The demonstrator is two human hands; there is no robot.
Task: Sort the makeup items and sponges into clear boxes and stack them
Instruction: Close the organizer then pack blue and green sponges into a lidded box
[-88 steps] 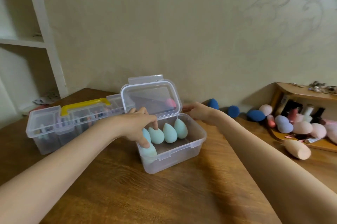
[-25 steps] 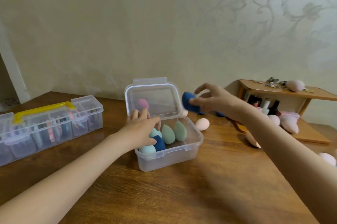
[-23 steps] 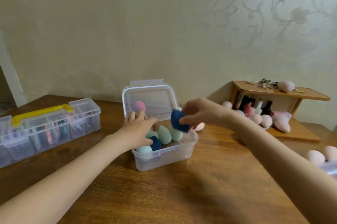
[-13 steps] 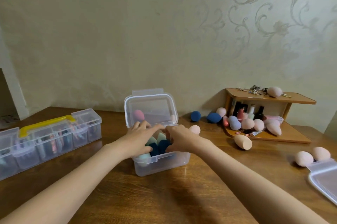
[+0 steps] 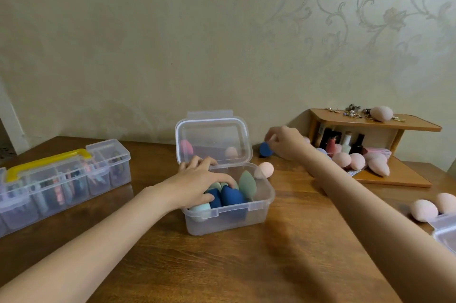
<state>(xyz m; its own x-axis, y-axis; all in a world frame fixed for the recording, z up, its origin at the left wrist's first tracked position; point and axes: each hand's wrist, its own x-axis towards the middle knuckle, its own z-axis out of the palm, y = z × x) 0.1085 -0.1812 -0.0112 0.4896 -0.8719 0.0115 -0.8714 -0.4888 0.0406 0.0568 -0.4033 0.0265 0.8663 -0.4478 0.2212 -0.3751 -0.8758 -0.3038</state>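
Observation:
A clear box [image 5: 265, 200] stands open at the table's middle, its lid [image 5: 213, 136] upright. Inside are teal, green and dark blue sponges [image 5: 230, 196]. My left hand [image 5: 197, 184] rests in the box, fingers spread over the sponges on its left side. My right hand [image 5: 283, 142] reaches behind the box to the right, fingertips closed on a dark blue sponge [image 5: 265, 149] on the table. A peach sponge [image 5: 266, 169] lies just beside the box's far right corner.
A long clear organiser [image 5: 61, 179] with a yellow handle holds makeup at the left. A wooden shelf [image 5: 375, 121] at the right carries bottles, jewellery and pink sponges [image 5: 355, 160]. Two peach sponges [image 5: 424, 210] and another clear lid [image 5: 446, 231] lie at the right edge.
My right hand has left the box, where a second dark blue sponge now sits, and moved back right to another dark blue sponge. My left hand stays in the box.

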